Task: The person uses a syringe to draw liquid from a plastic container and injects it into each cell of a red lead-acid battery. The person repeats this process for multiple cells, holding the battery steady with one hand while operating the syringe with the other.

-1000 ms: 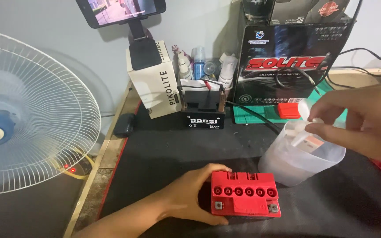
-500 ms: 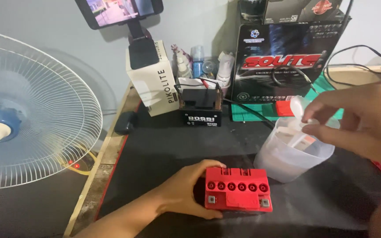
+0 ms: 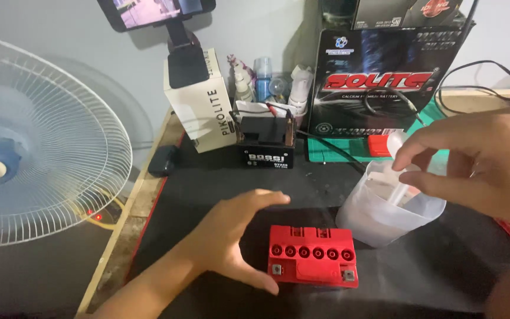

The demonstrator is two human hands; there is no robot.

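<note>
Red battery: it sits on the black mat, low and centre in your view, top face up with a row of round filler ports along it. Its long axis runs left to right across you.

Your left hand: it lies just to the left of the battery, fingers spread and thumb low, cupped toward the battery's left end. It is open and grips nothing; whether the fingertips touch the case you cannot tell from here.

Your right hand: it hangs over the translucent white jug, thumb and forefinger pinched near a pale slender piece that stands inside the jug. The piece is blurred, so you cannot tell if the pinch has closed on it.

Key relation: the battery lies to the right of your left hand and down-left of your right hand. The left hand is much the nearer. The jug stands just behind the battery's right end, close but apparently apart.

Further out: a small black battery with clips and wires stands behind, mid-mat. A white carton is to its left, a large dark printed box to its right, and small bottles stand between them.

Left edge: a white fan fills that side.
</note>
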